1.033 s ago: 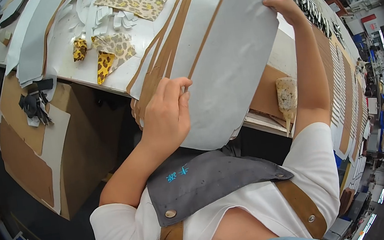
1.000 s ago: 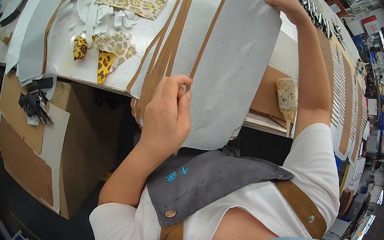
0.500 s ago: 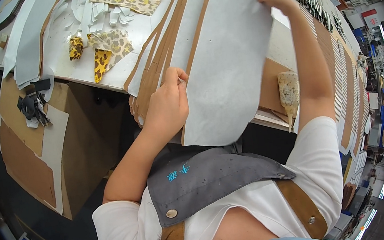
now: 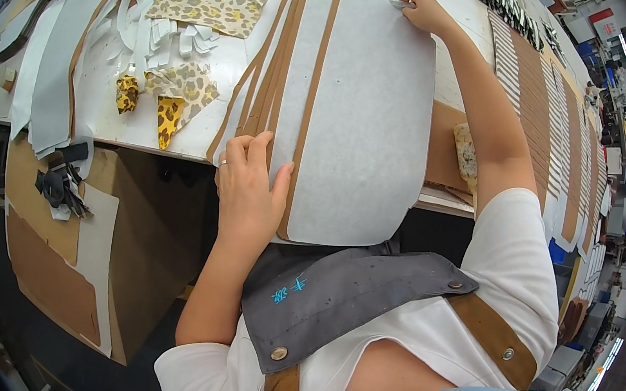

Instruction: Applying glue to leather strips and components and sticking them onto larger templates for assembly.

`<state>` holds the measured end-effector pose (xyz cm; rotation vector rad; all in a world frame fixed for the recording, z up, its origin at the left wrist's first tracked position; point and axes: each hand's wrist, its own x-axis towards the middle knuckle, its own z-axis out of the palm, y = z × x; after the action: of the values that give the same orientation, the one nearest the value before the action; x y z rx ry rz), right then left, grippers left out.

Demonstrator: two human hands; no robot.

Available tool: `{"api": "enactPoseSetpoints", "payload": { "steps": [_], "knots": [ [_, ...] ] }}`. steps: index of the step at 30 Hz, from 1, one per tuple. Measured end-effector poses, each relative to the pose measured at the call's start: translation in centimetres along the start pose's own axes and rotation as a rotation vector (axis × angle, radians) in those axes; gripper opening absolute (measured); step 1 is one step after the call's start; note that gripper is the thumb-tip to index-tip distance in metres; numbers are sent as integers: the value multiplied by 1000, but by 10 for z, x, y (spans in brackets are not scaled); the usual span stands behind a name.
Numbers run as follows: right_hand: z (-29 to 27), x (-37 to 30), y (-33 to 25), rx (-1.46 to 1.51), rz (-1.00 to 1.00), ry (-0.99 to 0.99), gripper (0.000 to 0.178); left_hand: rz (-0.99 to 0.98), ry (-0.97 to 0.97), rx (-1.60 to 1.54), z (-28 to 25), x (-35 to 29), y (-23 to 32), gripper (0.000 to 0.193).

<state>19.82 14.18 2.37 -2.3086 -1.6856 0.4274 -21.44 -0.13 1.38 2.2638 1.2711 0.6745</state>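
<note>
A large pale grey sheet with rounded corners lies on top of a fanned stack of similar sheets with brown edge strips. One brown strip shows along its left side. My right hand pinches the sheet's far right corner, where a small grey bit is turned up at the fingertips. My left hand rests with spread fingers on the stack's left edge, near the brown strip. A stained, speckled bottle-like thing is partly hidden by my right forearm.
Leopard-print pieces and white scraps lie at the far left of the table. More grey sheets are stacked beyond. A cardboard box with black scraps stands lower left. Striped strips line the right side.
The grey sheet has come down flatter onto the stack. My right hand moved slightly left with its corner. My left hand changed from a pinch to spread fingers and moved lower left.
</note>
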Motion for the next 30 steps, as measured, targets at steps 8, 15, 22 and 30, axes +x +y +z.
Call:
{"api": "enactPoseSetpoints", "payload": {
  "steps": [8,15,22,30],
  "knots": [
    [9,-8,4,48,-92,123,26,-114,-105,-170,-4,2,4,47],
    [3,-17,5,104,-159,228,26,98,1,4,2,-5,7,47],
    [-17,-20,-8,73,-110,204,28,-142,-437,-330,-7,-8,24,49],
    [-16,-4,-13,26,-154,169,26,25,-152,-251,5,-11,20,42]
  ]
}}
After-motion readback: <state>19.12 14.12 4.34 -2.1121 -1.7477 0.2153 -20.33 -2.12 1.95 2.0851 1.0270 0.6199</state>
